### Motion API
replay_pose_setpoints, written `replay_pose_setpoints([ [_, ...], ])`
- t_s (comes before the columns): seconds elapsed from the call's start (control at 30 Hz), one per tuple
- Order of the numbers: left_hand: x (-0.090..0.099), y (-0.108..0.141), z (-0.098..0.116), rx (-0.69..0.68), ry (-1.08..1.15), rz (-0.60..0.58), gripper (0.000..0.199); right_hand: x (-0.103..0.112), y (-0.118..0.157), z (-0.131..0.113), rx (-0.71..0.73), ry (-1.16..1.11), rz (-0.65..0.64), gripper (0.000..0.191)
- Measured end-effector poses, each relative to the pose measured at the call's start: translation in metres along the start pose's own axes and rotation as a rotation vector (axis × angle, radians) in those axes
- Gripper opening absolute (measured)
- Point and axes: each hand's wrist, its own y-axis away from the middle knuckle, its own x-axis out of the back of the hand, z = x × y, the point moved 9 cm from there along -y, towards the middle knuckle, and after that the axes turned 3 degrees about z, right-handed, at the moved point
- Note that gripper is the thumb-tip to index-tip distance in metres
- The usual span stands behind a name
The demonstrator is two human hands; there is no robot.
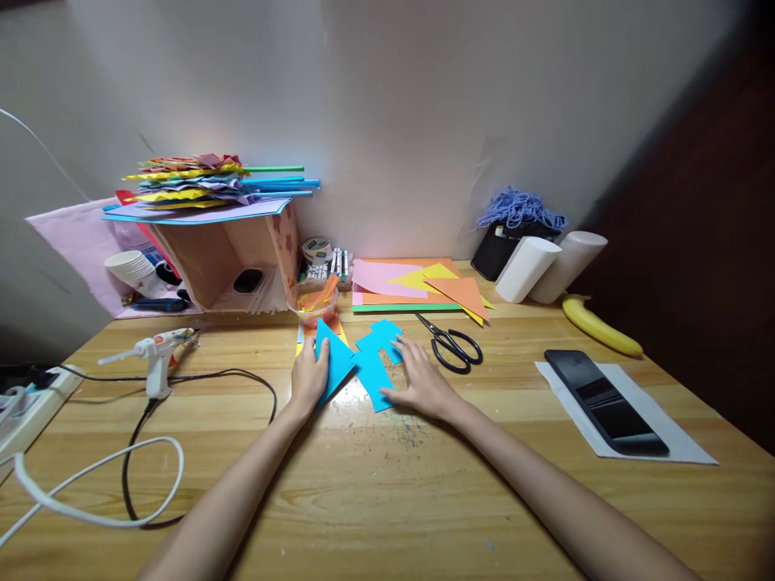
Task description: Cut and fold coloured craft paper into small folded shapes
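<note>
Blue triangle (336,363) — one (in left hand (310,374))

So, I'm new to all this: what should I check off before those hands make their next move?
1. Triangle held: ok; the left hand has the blue triangle between thumb and fingers.
2. Other blue paper in touch: ok; the right hand is on it, fingers spread.
3. Scissors apart from the hands: ok; they lie beyond the right hand.
4. Glue gun cool: cannot tell; heat doesn't show.
5. Black cord clear of the left arm: not ok; it seems to pass beneath the forearm.
6. Phone out of the way: ok; it's far to the right.
</note>
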Motion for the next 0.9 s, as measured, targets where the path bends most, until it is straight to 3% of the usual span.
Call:
replay_pose_setpoints([
  [0.1, -0.006, 0.005, 0.004, -0.035, -0.054, -0.012, 0.030, -0.019, -0.004, -0.003, -0.069, -0.024, -0.067, 0.105],
  [0.2, -0.009, 0.007, 0.008, -0.058, -0.103, -0.024, 0.030, -0.022, -0.015, 0.005, -0.148, -0.025, -0.074, 0.109],
  [0.3, -0.012, 0.008, 0.012, -0.101, -0.070, -0.063, 0.032, -0.017, -0.029, 0.006, -0.101, -0.043, -0.064, 0.096],
  [0.47, -0.015, 0.013, 0.023, -0.209, -0.078, -0.124, 0.041, -0.003, -0.048, 0.004, 0.004, -0.145, -0.034, 0.060],
  [0.53, -0.006, 0.012, 0.029, -0.248, -0.107, -0.068, 0.037, -0.003, -0.054, 0.008, -0.009, -0.202, -0.065, 0.048],
  [0.6, 0.014, 0.007, 0.038, -0.321, -0.113, 0.072, 0.028, -0.005, -0.058, 0.013, -0.020, -0.238, -0.095, 0.042],
  [0.7, 0.045, -0.003, 0.042, -0.419, -0.158, 0.270, 0.031, -0.009, -0.063, 0.026, -0.093, -0.279, -0.088, 0.051],
  [0.8, 0.051, -0.018, 0.031, -0.449, -0.205, 0.247, 0.049, -0.016, -0.065, 0.044, -0.221, -0.335, -0.068, 0.066],
  [0.9, 0.047, -0.026, 0.020, -0.463, -0.251, 0.174, 0.051, -0.025, -0.066, 0.051, -0.257, -0.343, -0.081, 0.066],
])
